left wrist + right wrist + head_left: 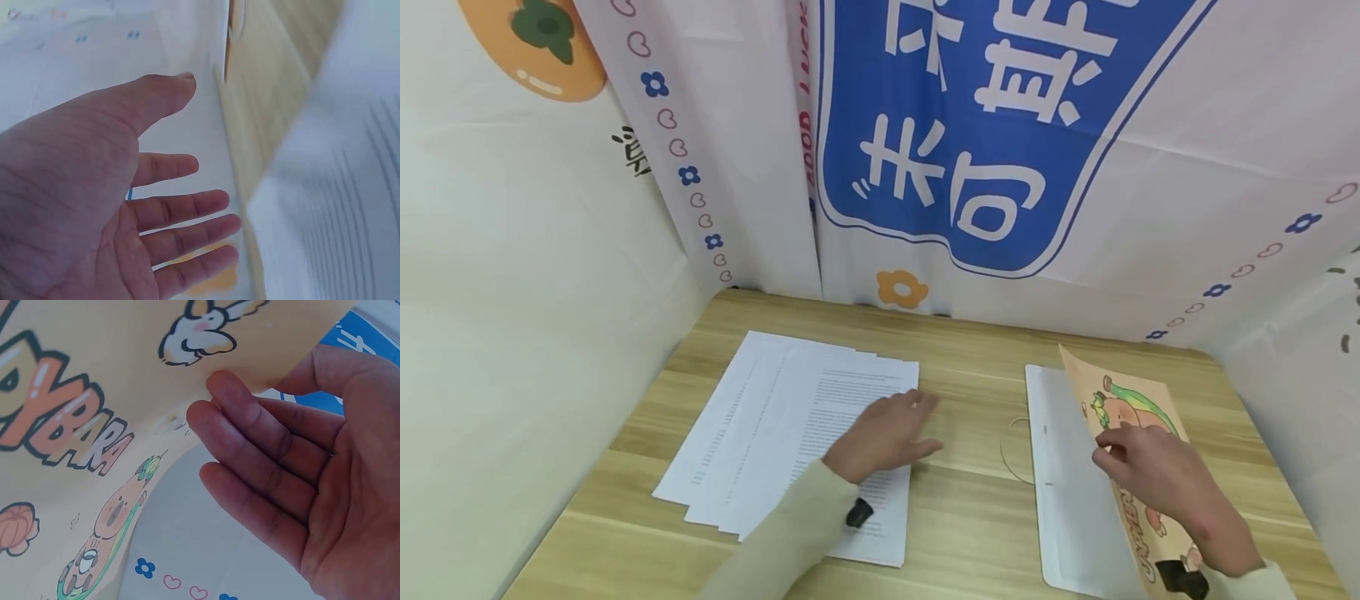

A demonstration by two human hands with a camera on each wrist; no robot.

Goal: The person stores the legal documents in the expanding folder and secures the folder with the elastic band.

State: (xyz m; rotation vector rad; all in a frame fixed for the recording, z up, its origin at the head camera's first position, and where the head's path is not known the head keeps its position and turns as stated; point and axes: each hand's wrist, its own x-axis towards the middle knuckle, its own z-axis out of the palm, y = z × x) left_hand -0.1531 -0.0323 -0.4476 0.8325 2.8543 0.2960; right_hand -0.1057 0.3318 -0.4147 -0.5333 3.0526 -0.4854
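Observation:
On the right of the table lies a folder, its white inside panel (1060, 500) flat and its tan cover (1142, 408) with cartoon capybara prints raised at a slant. My right hand (1157, 467) pinches the cover's edge; in the right wrist view the thumb of that hand (337, 450) goes behind the cover and the fingertips lie against its printed side. My left hand (883, 433) hovers over the right part of a stack of printed sheets (775, 417). Its fingers are spread and hold nothing in the left wrist view, where the palm (81, 181) shows.
A thin loop (1006, 454) sticks out from the folder's left side. Wood-grain tabletop (970, 517) lies between the sheets and the folder. White printed cloth (752, 125) hangs behind the table and along both sides.

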